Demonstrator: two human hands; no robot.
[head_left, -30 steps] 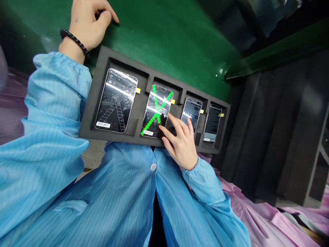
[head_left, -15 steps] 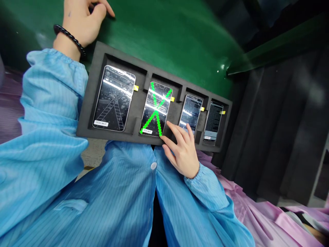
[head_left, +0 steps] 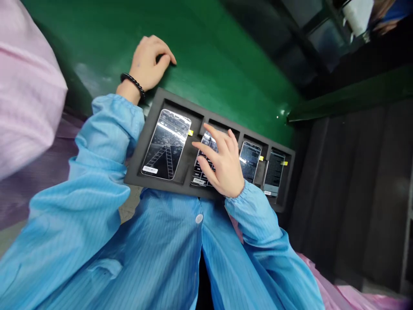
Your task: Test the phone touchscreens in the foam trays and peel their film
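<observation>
A dark grey tray (head_left: 134, 172) with several compartments holds smartphones lying face up. My right hand (head_left: 222, 161) hovers over the second phone (head_left: 197, 172), its fingers spread and nothing in them; whether a fingertip touches the screen is hard to tell. That screen, partly hidden by the hand, shows a grid of dark buttons. Left of it lies the first phone (head_left: 166, 146), with crossing ladder-like lines on its display. My left hand (head_left: 150, 62) rests on the green table beyond the tray, loosely bent, thumb apart, holding nothing visible.
Farther right in the tray, the third phone (head_left: 250, 159) and fourth phone (head_left: 273, 173) show lines of text. Yellow tabs (head_left: 284, 163) stick out beside the phones. The green table (head_left: 206, 73) extends behind. A person's pink sleeve (head_left: 29, 90) is at the left.
My right hand has moved up from the second phone's lower edge to over its screen. The green crossed lines there have given way to a button grid. The camera view has shifted.
</observation>
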